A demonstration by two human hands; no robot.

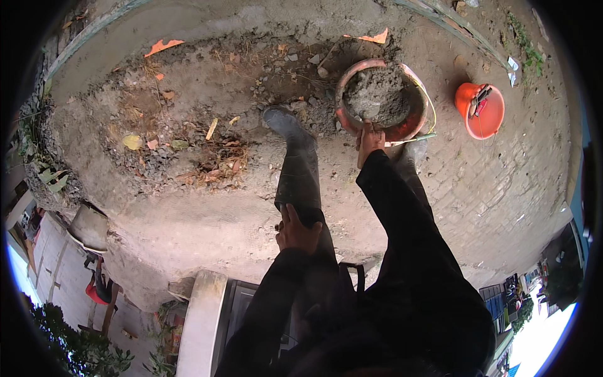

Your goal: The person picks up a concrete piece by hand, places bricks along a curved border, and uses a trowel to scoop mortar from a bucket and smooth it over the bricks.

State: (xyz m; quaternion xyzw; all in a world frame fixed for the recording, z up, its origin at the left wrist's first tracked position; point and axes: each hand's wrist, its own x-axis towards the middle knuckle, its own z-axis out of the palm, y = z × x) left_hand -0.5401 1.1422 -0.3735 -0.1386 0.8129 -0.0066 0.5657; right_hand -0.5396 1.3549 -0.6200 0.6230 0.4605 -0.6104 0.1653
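Note:
At the near rim of a worn reddish bucket [343, 94], my right hand [369, 143] is closed in a fist. Whatever it grips is mostly hidden by the fingers, perhaps a tool handle reaching into the bucket. Wet grey mortar [383, 91] fills much of that bucket. Its yellow handle with a green grip [419, 139] hangs down on the right side. My left hand [298, 231] lies on my left leg near the top of the dark rubber boot [299, 166], fingers stretched out and holding nothing.
A smaller orange bucket [494, 118] with hand tools in it stands at the right. Rubble, dry leaves and gravel [213, 154] cover the ground at left. Stretched boards [461, 31] border the far side. Beyond a pale wall, a person in red [97, 292] is at lower left.

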